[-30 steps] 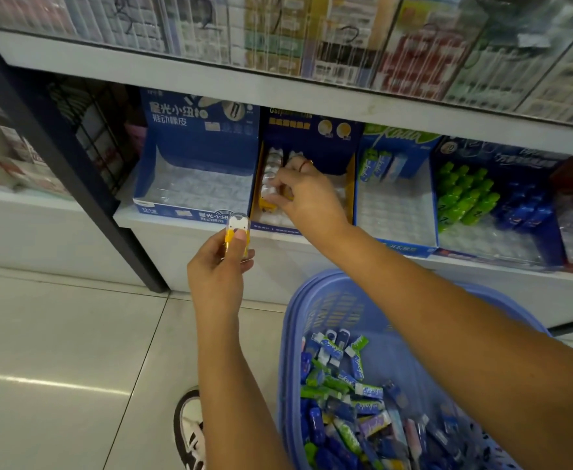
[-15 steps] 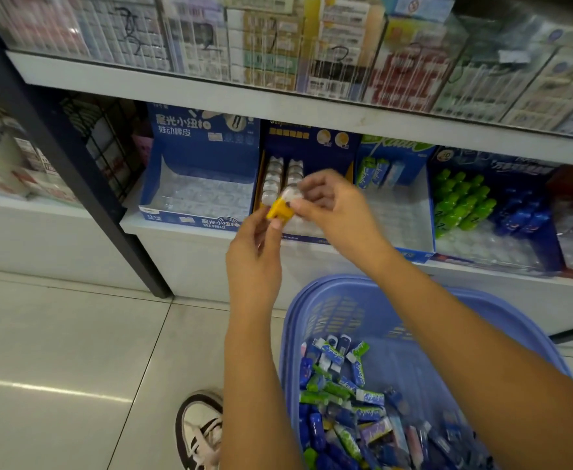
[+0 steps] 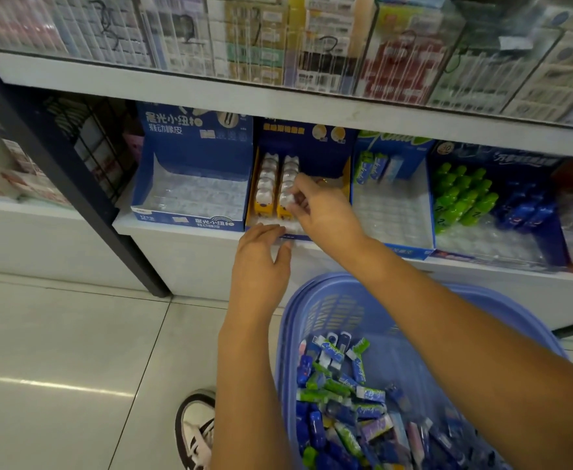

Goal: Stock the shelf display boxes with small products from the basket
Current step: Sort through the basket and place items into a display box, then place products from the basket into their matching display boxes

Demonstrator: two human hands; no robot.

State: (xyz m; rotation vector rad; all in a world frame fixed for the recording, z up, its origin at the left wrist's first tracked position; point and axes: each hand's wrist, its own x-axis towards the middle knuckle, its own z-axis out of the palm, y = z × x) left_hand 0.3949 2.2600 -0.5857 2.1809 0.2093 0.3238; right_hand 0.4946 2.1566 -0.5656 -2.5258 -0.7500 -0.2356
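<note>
A second ago the left hand (image 3: pixel 261 256) held the yellow-and-white product (image 3: pixel 285 202) up alone, below the display box (image 3: pixel 315 157). Half a second ago both hands met on it. Now the right hand (image 3: pixel 325 215) has carried it into the box and pinches it at the front of the right-hand row. The left hand has let go and dropped to 7 o'clock of the right hand, its fingers loosely bent at the box's front edge, holding nothing.
</note>
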